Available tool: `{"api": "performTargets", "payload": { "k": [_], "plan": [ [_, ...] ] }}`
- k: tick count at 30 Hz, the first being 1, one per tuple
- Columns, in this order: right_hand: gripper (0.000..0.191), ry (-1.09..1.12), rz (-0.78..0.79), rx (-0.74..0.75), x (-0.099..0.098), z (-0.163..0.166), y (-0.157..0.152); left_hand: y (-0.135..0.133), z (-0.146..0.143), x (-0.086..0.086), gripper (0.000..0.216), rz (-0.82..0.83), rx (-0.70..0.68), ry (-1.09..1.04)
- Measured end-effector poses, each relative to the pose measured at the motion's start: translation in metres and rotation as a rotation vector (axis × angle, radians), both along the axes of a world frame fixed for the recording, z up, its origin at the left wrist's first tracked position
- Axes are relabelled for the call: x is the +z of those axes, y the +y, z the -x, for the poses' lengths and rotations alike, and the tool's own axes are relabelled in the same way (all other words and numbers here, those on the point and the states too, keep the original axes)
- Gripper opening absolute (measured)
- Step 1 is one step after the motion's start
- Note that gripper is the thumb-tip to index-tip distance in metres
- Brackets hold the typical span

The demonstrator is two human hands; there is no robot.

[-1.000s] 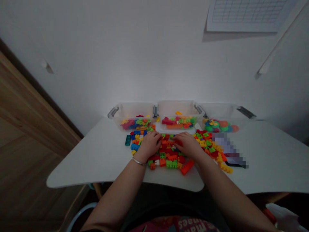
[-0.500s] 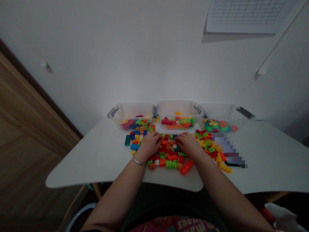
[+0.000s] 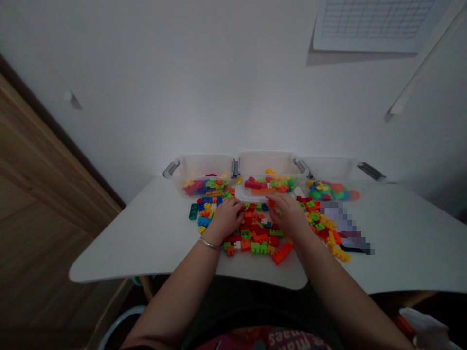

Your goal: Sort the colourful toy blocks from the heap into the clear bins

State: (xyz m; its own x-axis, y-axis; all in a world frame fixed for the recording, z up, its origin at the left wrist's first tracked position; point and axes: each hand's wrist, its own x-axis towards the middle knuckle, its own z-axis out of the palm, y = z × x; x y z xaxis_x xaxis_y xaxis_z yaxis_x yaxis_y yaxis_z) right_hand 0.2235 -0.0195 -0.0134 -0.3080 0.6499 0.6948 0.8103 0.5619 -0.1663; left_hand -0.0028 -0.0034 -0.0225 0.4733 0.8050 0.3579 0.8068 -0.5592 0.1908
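A spread of colourful plastic toy bricks (image 3: 260, 238) lies on the white table below both hands. My left hand (image 3: 229, 217), with a bracelet on the wrist, rests over the left part of the pile. Its fingers are loosely bent and slightly apart, touching bricks, and no held brick shows. A little above the pile, my right hand (image 3: 290, 216) pinches a small orange-red toy brick (image 3: 270, 203) between thumb and fingers. A long orange brick (image 3: 282, 253) lies near the table's front edge, below the right wrist.
Along the wall stand three clear plastic boxes: a left one (image 3: 204, 165), a middle one (image 3: 268, 163) and a right one (image 3: 332, 167), all with toy pieces inside. A white lid (image 3: 251, 196) lies before the middle box. Right of the bricks is a blurred-out flat device (image 3: 346, 228).
My right hand has lifted slightly off the pile, with an orange-red toy brick now between its fingers. The left hand stays almost where it was.
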Motion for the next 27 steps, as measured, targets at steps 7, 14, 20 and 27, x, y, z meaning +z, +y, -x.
{"api": "performTargets", "payload": {
  "k": [7, 14, 20, 27],
  "plan": [
    [0.017, 0.447, -0.228, -0.021, 0.029, -0.005, 0.005, 0.000, 0.002, -0.001, 0.019, 0.001, -0.005, -0.020],
    [0.017, 0.786, -0.140, 0.026, 0.046, -0.008, 0.038, -0.001, 0.002, 0.000, 0.019, 0.019, 0.005, -0.022],
    [0.018, 0.607, -0.149, 0.004, 0.053, 0.001, 0.053, -0.001, 0.002, 0.001, 0.020, 0.012, 0.000, -0.005],
    [0.027, 0.343, -0.020, -0.232, 0.042, 0.007, 0.059, 0.000, 0.002, -0.001, 0.019, 0.005, 0.006, -0.011]
  ]
}}
